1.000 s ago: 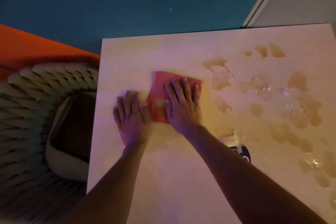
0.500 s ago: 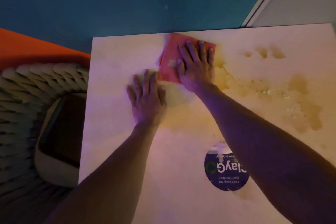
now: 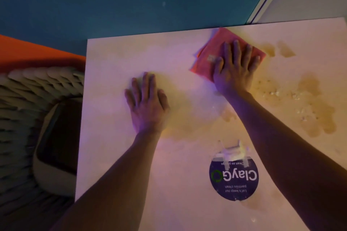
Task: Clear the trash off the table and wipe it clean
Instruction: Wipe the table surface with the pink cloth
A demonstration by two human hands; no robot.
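Left hand is lying flat with fingers straight, bracing mid-table, holding nothing; right hand is pressing spread fingers on red cloth by far edge; cloth is looking soft, light, likely damp; best driven under a flat palm; brown spills are sitting toward right edge.

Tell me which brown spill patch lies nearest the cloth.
The small brown patch by the table's far edge, right beside the red cloth under the right hand. The big puddle lies farther right.
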